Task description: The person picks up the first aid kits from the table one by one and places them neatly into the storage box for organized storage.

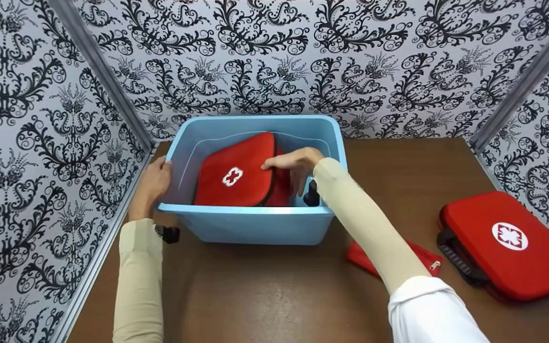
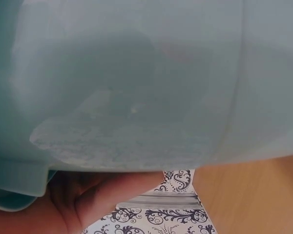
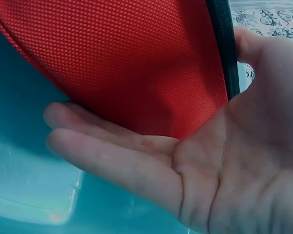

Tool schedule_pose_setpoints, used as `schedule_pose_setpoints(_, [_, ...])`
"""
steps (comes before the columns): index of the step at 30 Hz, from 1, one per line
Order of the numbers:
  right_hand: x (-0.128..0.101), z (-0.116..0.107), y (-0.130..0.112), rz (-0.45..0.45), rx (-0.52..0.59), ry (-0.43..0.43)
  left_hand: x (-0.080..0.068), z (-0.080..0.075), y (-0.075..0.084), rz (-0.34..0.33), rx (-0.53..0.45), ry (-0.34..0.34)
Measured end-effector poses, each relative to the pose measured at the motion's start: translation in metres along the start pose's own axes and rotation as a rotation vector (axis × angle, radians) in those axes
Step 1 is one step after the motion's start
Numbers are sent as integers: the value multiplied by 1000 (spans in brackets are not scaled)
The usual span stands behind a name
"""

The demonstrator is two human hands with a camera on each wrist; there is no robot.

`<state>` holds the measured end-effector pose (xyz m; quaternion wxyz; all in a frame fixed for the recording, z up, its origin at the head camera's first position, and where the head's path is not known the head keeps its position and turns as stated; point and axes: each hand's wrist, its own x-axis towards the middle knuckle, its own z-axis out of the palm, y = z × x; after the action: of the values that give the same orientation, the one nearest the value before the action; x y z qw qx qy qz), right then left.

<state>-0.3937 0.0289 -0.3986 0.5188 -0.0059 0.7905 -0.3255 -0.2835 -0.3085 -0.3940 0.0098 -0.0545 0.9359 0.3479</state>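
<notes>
A light blue plastic bin (image 1: pixel 255 226) stands on the table, and a red first aid bag (image 1: pixel 217 164) with a white cross emblem sits tilted inside it. My right hand (image 1: pixel 298 164) reaches into the bin and holds the bag's right edge. Its thumb lies over the bag's top, while the fingers (image 3: pixel 122 165) extend along the red side below the black zipper edge. My left hand (image 1: pixel 153 183) grips the bin's left rim; in the left wrist view the bin wall (image 2: pixel 136 97) hides most of its fingers.
At the right of the brown table (image 1: pixel 274 290) lies a second red first aid case (image 1: pixel 484 228) with a black handle. A small red zipped pouch (image 1: pixel 417 255) lies partly hidden beneath my right forearm. Patterned walls (image 1: pixel 274 57) close off the back and sides.
</notes>
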Motion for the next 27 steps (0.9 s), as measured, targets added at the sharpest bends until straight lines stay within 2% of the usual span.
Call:
schedule_pose_setpoints(6, [16,-1,1,-12,20,5,0,1,-2,7,-5,19])
schedule_pose_setpoints(11, [17,4,0,-36,4,22,0,1,-2,1,-6,17])
schedule_pose_setpoints(18, [-1,13,0,-74,-26,51,0,1,-2,-6,4,16])
schedule_pose_setpoints(27, [-9,19,2,-125,64,38,-1,0,3,-6,3,2])
